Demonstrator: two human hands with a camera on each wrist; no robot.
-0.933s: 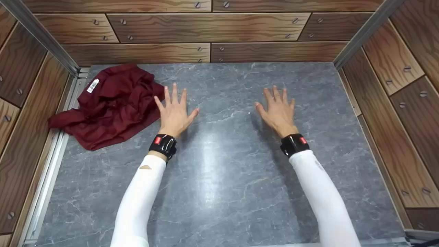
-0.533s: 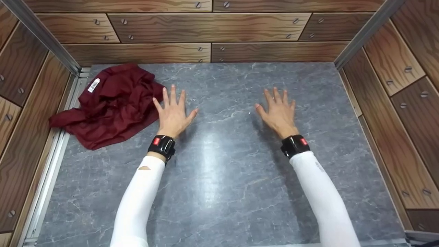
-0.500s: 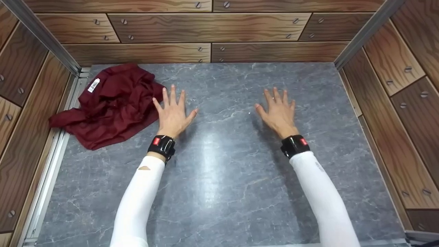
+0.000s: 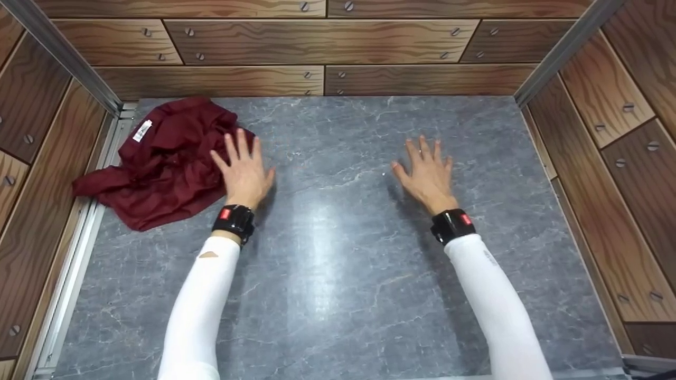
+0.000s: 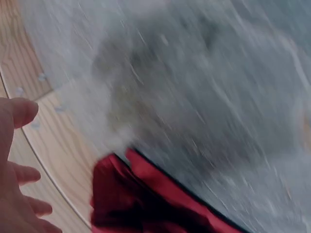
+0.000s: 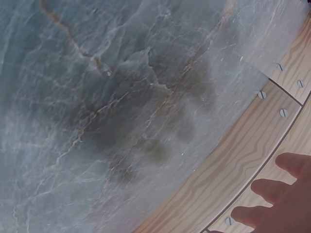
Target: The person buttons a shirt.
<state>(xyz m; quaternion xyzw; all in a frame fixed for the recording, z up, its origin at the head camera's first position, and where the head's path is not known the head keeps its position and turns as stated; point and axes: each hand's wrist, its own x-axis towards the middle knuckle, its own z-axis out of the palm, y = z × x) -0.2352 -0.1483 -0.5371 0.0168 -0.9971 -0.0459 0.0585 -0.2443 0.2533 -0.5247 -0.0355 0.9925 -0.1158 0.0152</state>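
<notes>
A crumpled dark red garment (image 4: 174, 158) with a white label lies at the back left of the grey marbled table. My left hand (image 4: 245, 174), fingers spread, is over the garment's right edge in the head view; whether it touches the cloth I cannot tell. In the left wrist view part of the red cloth (image 5: 141, 199) shows below, beside the fingers (image 5: 26, 174). On the right, my right hand (image 4: 429, 177) hovers over the table with its fingers apart, and it holds nothing. Its fingers (image 6: 269, 191) also appear in the right wrist view.
Wood-patterned panels (image 4: 317, 42) stand at the back and both sides of the grey table (image 4: 343, 264). A metal rail (image 4: 74, 279) runs along the left edge. Each wrist wears a black camera band.
My left hand has moved left, from beside the garment to over its right edge. The right hand stays nearly still, and the garment lies as before.
</notes>
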